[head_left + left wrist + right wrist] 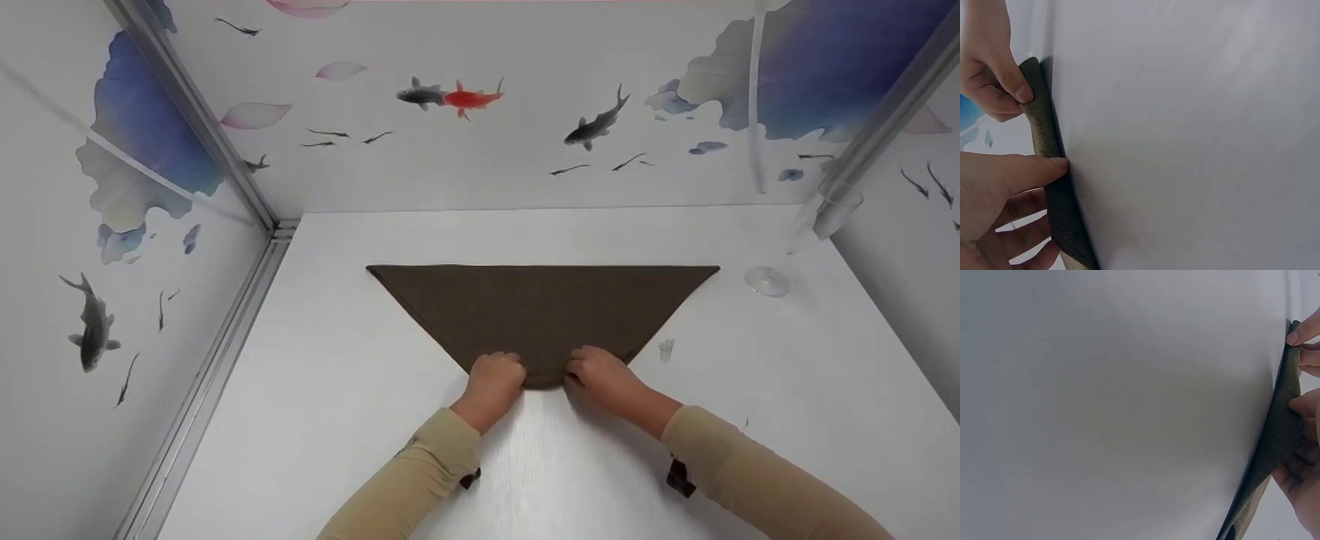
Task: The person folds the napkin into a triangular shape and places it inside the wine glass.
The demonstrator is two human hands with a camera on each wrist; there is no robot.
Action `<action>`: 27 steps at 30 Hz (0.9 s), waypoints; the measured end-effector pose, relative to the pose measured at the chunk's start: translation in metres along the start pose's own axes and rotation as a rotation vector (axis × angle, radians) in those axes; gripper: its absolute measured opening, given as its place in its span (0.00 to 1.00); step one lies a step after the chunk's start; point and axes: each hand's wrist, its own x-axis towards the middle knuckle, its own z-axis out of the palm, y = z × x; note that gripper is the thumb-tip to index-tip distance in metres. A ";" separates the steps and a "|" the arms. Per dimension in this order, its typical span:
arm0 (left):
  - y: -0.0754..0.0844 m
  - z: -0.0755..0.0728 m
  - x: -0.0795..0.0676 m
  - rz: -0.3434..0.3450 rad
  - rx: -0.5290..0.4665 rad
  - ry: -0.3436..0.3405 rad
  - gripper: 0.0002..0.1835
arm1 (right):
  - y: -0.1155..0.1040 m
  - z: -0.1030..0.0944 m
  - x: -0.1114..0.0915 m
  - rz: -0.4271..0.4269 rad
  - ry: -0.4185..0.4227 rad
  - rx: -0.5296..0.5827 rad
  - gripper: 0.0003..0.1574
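A dark brown cloth point(540, 307) lies flat on the white table, its long straight edge at the far side and its sides narrowing toward me. The near end is turned up into a short rounded roll between the hands. My left hand point(495, 379) grips this near edge on the left, and my right hand point(604, 375) grips it on the right, a small gap apart. In the left wrist view the left thumb point(1055, 164) presses on the rolled edge with fingers behind it. The right wrist view shows the right thumb point(1296, 405) on the cloth, fingers underneath.
A clear stemmed glass point(766, 281) stands at the right rear of the table. White panels printed with fish enclose the left, back and right sides, joined by metal frame bars point(202, 420). A small grey mark point(666, 349) shows right of the cloth.
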 end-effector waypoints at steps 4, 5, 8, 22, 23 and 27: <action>-0.001 0.001 0.001 -0.003 -0.025 0.015 0.07 | -0.001 -0.003 0.004 0.101 -0.060 0.029 0.06; -0.002 0.001 0.001 -0.005 -0.032 0.017 0.07 | -0.001 -0.004 0.006 0.132 -0.084 0.043 0.06; -0.002 0.001 0.001 -0.009 -0.050 0.027 0.07 | -0.001 -0.006 0.010 0.239 -0.162 0.091 0.07; -0.007 -0.001 0.001 -0.030 -0.102 0.014 0.08 | 0.000 -0.014 0.026 0.534 -0.359 0.193 0.17; -0.008 -0.001 0.001 -0.035 -0.127 0.012 0.08 | 0.000 -0.014 0.026 0.534 -0.357 0.191 0.17; -0.015 0.000 0.004 -0.072 -0.258 -0.014 0.04 | 0.000 -0.013 0.025 0.526 -0.348 0.186 0.18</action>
